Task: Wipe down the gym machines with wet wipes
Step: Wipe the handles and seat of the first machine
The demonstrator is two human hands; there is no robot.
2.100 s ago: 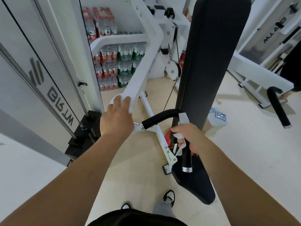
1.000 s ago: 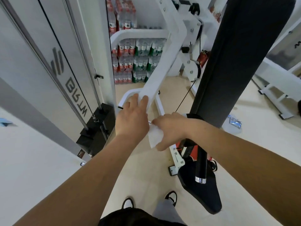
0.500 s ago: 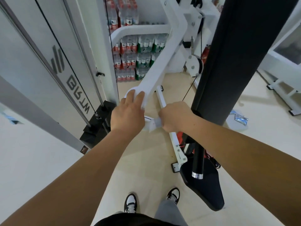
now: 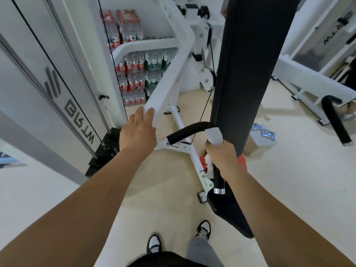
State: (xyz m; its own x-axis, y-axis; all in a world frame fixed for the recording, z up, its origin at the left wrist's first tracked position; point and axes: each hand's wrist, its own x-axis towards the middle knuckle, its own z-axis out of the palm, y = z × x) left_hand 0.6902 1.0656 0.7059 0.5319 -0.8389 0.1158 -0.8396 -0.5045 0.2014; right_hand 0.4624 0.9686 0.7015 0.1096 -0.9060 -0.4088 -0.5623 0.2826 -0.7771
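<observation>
Hands are busy on one gym machine. Our right hand [image 4: 221,157] is curled tight round the wet wipe [image 4: 214,135], which wraps the black handle [image 4: 185,132] just below its bend, so we think it can rub every side at once. Our left hand [image 4: 137,132] lies with straight fingers on the end of the white bar [image 4: 167,79], likely to stop it swinging. The handle looks soft and hooked, the bar hard and smooth, the wipe thin and crumpled.

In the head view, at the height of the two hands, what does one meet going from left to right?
Grey panel with logo → left hand → curved black handle → right hand gripping the wet wipe → blue packet → far black handle.
</observation>
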